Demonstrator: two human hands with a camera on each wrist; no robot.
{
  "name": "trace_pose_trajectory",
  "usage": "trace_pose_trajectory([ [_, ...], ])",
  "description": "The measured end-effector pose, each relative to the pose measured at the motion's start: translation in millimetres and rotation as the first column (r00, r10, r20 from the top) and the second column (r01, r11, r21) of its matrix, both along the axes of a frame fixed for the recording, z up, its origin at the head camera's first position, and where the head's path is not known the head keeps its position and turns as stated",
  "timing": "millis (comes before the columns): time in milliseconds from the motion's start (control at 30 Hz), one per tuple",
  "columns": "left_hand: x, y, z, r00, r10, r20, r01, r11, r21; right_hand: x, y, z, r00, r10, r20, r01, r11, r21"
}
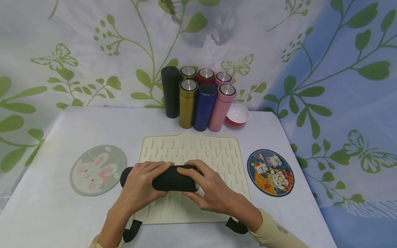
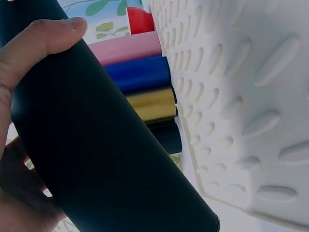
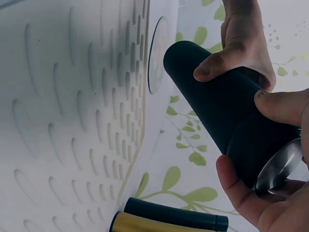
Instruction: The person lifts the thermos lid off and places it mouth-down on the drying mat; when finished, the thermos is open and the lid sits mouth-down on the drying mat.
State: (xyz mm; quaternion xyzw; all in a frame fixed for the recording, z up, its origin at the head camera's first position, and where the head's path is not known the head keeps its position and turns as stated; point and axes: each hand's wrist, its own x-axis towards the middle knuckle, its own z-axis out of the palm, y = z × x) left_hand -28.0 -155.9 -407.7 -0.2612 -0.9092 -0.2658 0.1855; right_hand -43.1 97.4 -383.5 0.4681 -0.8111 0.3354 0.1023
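A black thermos flask (image 1: 173,179) lies level in both hands, above a cream ridged drying mat (image 1: 220,153). My left hand (image 1: 139,184) grips its body, the thumb (image 2: 53,36) laid along the near side in the left wrist view. Round the other end, my right hand (image 1: 214,193) holds the black cap (image 3: 251,145), fingers and thumb on opposite sides. The cap's silver top (image 3: 282,164) faces the right palm in the right wrist view. The flask's base points left, past the left hand.
Behind the mat stand several upright flasks, among them a black one (image 1: 170,93), a gold one (image 1: 187,106), a blue one (image 1: 204,108) and a pink one (image 1: 221,110). A red-and-white bowl (image 1: 238,115) sits beside them. Round mats lie left (image 1: 93,172) and right (image 1: 270,174).
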Motion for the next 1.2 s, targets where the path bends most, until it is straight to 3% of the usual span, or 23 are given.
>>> trace_pose_trajectory([
  [200,0.0,-2.7,-2.5,1.000,-0.004,-0.017,0.004,1.000,-0.015,-3.0,0,-0.9,0.998,-0.025,-0.059,0.026,0.999,0.023],
  [300,-0.3,-3.0,-5.2,0.999,0.001,-0.047,-0.002,1.000,-0.022,-4.9,1,-1.9,0.996,-0.027,0.086,0.027,1.000,-0.001],
  [367,-1.0,-2.4,-6.3,0.997,0.006,-0.079,-0.009,0.999,-0.031,-5.5,1,-1.7,0.966,-0.038,0.256,0.049,0.998,-0.038],
  [433,-1.8,-1.4,-6.6,0.993,0.012,-0.117,-0.017,0.999,-0.037,-5.7,1,-0.8,0.895,-0.055,0.442,0.101,0.992,-0.081],
  [500,-2.8,0.0,-6.4,0.988,0.017,-0.154,-0.024,0.999,-0.039,-5.7,0,1.1,0.789,-0.074,0.610,0.169,0.980,-0.101],
  [600,-4.0,1.9,-5.9,0.977,0.023,-0.211,-0.031,0.999,-0.036,-5.6,-4,4.0,0.640,-0.094,0.762,0.259,0.961,-0.099],
  [667,-4.5,3.4,-5.8,0.970,0.027,-0.243,-0.036,0.999,-0.031,-5.2,-6,5.7,0.575,-0.103,0.812,0.293,0.952,-0.086],
  [700,-4.7,3.8,-6.1,0.967,0.029,-0.254,-0.038,0.999,-0.031,-5.4,-7,6.1,0.562,-0.110,0.819,0.302,0.950,-0.080],
  [800,-5.0,4.7,-7.8,0.966,0.033,-0.255,-0.042,0.999,-0.030,-6.0,-8,6.3,0.550,-0.122,0.826,0.319,0.945,-0.073],
  [900,-6.0,4.3,-10.8,0.970,0.033,-0.240,-0.042,0.999,-0.029,-6.9,-8,4.5,0.560,-0.124,0.819,0.320,0.944,-0.076],
  [1033,-7.9,4.3,-13.2,0.969,0.023,-0.247,-0.030,0.999,-0.024,-5.6,-7,1.1,0.606,-0.124,0.786,0.309,0.947,-0.089],
  [1200,-11.8,6.9,-11.2,0.967,0.006,-0.256,-0.012,1.000,-0.021,-3.2,-5,-0.1,0.693,-0.137,0.708,0.302,0.946,-0.113],
])
